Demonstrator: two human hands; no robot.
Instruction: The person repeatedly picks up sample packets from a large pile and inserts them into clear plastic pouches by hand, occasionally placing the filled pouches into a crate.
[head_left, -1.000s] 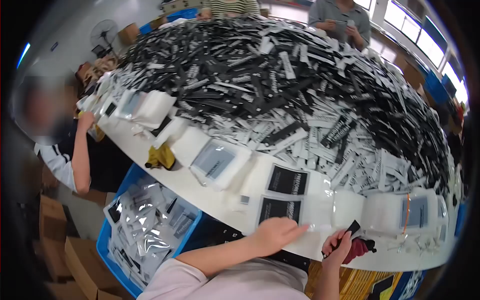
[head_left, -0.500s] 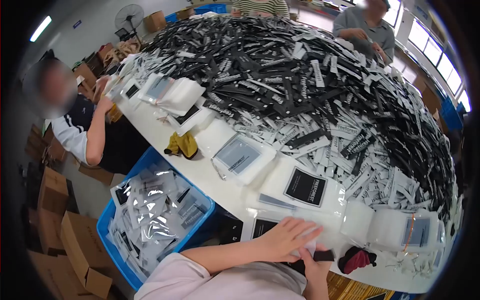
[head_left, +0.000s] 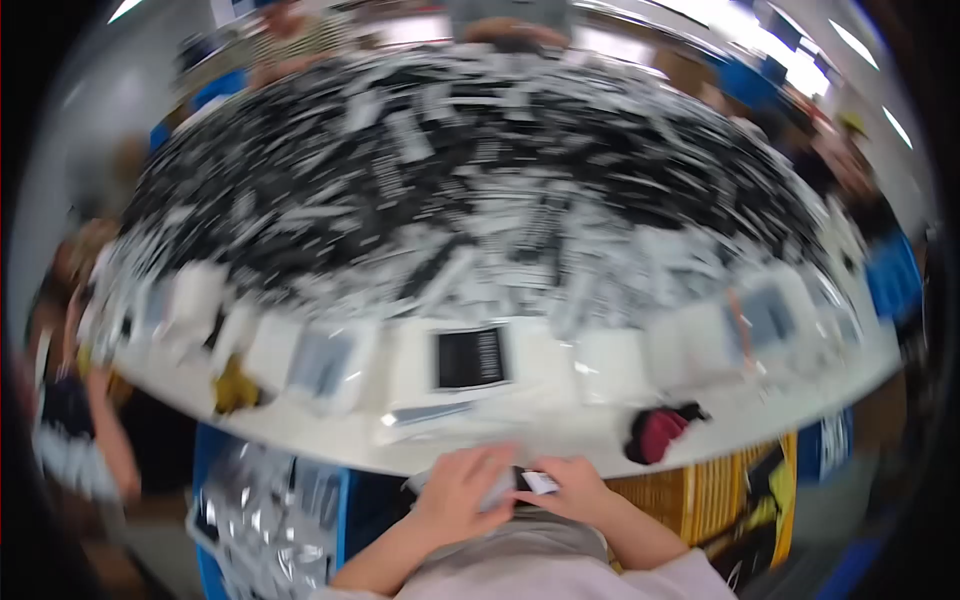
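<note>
From here I see a mustard cloth [head_left: 235,387] at eight, a blue bin [head_left: 346,515] at seven. At six, the left hand [head_left: 465,492] curls, its hold too blurred to tell; the right hand [head_left: 572,488] pinches a small white piece [head_left: 541,483]. A red bundle [head_left: 658,437] at four stands between it and a banded stack [head_left: 765,318] at three.

Heap [head_left: 480,190] on table [head_left: 575,425], far part. Bag stacks [head_left: 322,362] in row before heap. Left cloth [head_left: 235,387], right cloth [head_left: 660,436] near front edge. Left hand [head_left: 465,495], right hand [head_left: 568,487] before table; packet [head_left: 541,483] in right hand. Bin [head_left: 345,510] low left, bags [head_left: 265,510] inside. Crate [head_left: 712,500] low right. People [head_left: 510,30] behind heap.
</note>
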